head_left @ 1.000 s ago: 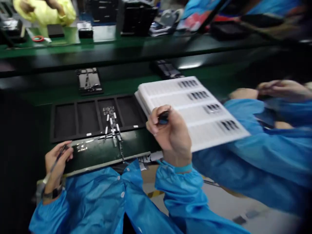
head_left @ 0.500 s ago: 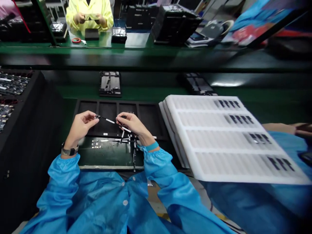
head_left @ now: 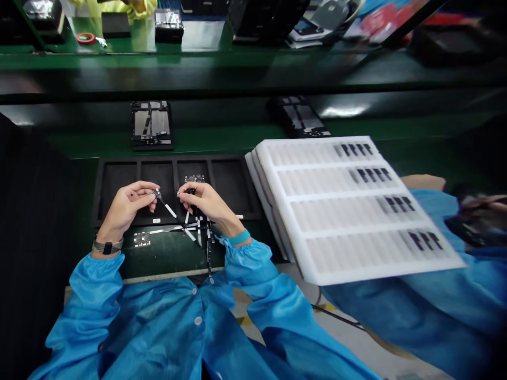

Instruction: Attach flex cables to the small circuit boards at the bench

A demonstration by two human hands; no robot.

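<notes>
Blue sleeves (head_left: 253, 274), a black compartment tray (head_left: 119, 182), a white foam tray (head_left: 317, 211), a green bench (head_left: 222, 138).

Light falls from overhead and is fairly dim. A white glare streak lies on the glossy dark conveyor strip (head_left: 340, 112) beyond the green table (head_left: 222, 140). The white foam tray (head_left: 317, 211) is the brightest patch. The left edge sinks into black shadow, the corners bend and smear, and the far background is soft.

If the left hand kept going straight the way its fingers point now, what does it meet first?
The left hand points right, across a narrow gap, so it would probably first meet the right hand, both pinching thin black flex strips with white tabs above the black compartment tray. Depth is unclear.
</notes>
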